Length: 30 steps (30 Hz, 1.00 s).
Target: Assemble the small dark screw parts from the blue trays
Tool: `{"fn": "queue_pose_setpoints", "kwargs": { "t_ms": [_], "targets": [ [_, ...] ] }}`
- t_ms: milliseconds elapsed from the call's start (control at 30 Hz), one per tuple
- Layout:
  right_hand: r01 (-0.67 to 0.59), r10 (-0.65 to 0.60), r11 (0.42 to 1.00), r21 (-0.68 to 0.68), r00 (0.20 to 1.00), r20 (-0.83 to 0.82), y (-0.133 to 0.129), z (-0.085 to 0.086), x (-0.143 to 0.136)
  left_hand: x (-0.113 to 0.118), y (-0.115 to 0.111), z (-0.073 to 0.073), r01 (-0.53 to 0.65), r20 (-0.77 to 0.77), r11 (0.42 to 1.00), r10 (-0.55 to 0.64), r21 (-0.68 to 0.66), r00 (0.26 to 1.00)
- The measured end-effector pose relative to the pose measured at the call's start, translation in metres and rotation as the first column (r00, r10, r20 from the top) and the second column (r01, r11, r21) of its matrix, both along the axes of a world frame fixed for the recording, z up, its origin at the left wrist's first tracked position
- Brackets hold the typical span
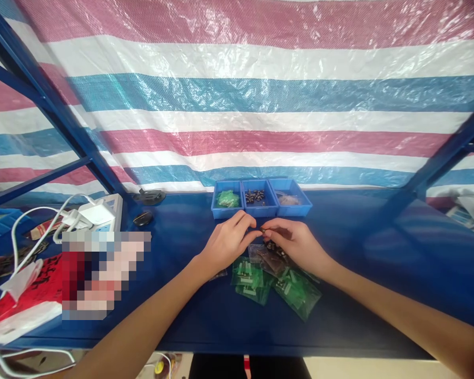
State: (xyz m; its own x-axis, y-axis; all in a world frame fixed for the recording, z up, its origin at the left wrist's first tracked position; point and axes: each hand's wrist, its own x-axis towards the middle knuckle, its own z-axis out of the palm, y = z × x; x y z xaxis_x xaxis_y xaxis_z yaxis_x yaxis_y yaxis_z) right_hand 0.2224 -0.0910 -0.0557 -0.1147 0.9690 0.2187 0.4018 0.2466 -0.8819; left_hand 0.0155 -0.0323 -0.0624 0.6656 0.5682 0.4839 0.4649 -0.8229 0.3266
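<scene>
My right hand (296, 243) is closed in a pinch around a small dark part (263, 229), too small to name exactly. Close against it, my left hand (229, 238) has its fingers curled, the thumb tip at the same part; what it grips is hard to make out. Below the hands lie clear bags with green circuit-board-like pieces (247, 273), another such bag (299, 292) to the right, and a clear bag of brownish contents (269, 260). Small dark parts also lie under my right hand, partly hidden by it.
Behind the hands stand three blue bins: a left bin (226, 213) with green pieces, a middle bin (260, 211) with small dark metallic parts, a right bin (295, 210) with clear plastic. A power strip (116, 210), cables, a black mouse (142, 218) and a red bag (43, 284) occupy the left.
</scene>
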Motion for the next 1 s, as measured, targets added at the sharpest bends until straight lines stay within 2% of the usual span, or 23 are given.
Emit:
{"fn": "queue_pose_setpoints", "kwargs": {
  "t_ms": [100, 367, 733, 1000],
  "targets": [
    [-0.019, 0.014, 0.996, -0.082, 0.998, -0.056, 0.000, 0.004, 0.000, 0.003, -0.002, -0.004, 0.031, 0.050, 0.999, -0.031, 0.012, 0.998],
    [-0.084, 0.055, 0.987, -0.134, 0.976, -0.209, -0.003, 0.012, -0.005, 0.004, -0.007, -0.007, 0.098, 0.201, 0.984, -0.128, 0.150, 0.971],
    [-0.130, 0.078, 0.979, -0.158, 0.951, -0.298, -0.004, 0.008, -0.004, 0.004, -0.011, -0.002, 0.142, 0.205, 0.975, -0.177, 0.173, 0.963],
    [-0.153, 0.120, 0.980, -0.129, 0.966, -0.231, -0.003, 0.013, -0.001, 0.004, -0.010, 0.001, 0.125, 0.217, 0.987, -0.144, 0.098, 0.966]
  ]
}}
